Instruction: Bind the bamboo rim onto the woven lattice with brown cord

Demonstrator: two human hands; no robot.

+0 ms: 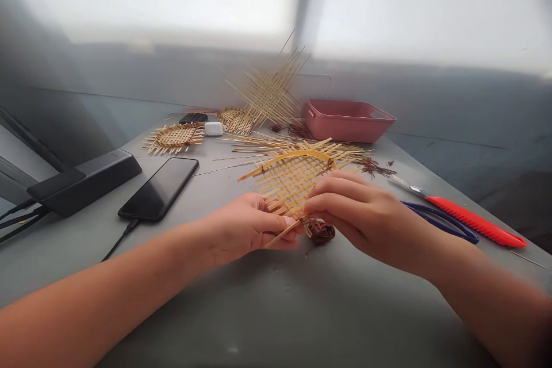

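A small piece of woven bamboo, with a curved strip along its far edge, is tilted up between my hands. My left hand is closed on its near left edge, thumb on top. Fingers of my right hand are closed at its near right edge, where the strip ends meet; my knuckles hide the fingertips. One loose strip end sticks out over my left fingers. Just under the weave lies a bundle of dark brown cord.
Behind are loose bamboo strips, other woven pieces, a standing lattice and a pink basket. To the right lie a red-handled cutter and blue-handled scissors. A phone and black power strip are left.
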